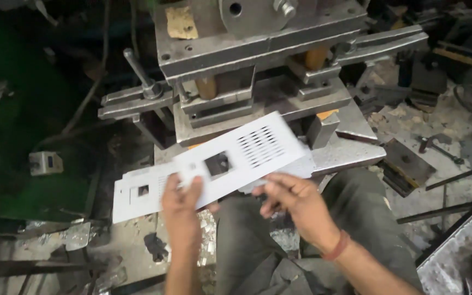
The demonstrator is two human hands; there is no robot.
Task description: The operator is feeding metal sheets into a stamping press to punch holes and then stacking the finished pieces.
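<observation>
While both hands grip it, the white punched plate (pixel 241 155) hovers before the press (pixel 258 71). Left hand (pixel 181 199) pinches its near edge; right hand (pixel 296 199) clamps its underside. Another plate (pixel 137 194) lies just left.

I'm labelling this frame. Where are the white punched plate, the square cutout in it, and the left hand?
white punched plate (pixel 258 143), head view, on its slotted vent area
square cutout (pixel 217 164), head view, in its opening
left hand (pixel 180 203), head view, back of hand

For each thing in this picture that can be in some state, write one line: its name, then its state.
White punched panel: held up, tilted, in front of the press.
Left hand: gripping the panel's lower left part.
Right hand: fingers on the panel's lower right edge.
Panel stack: lying flat at the left.
Metal press: no panel visible in it.
</observation>
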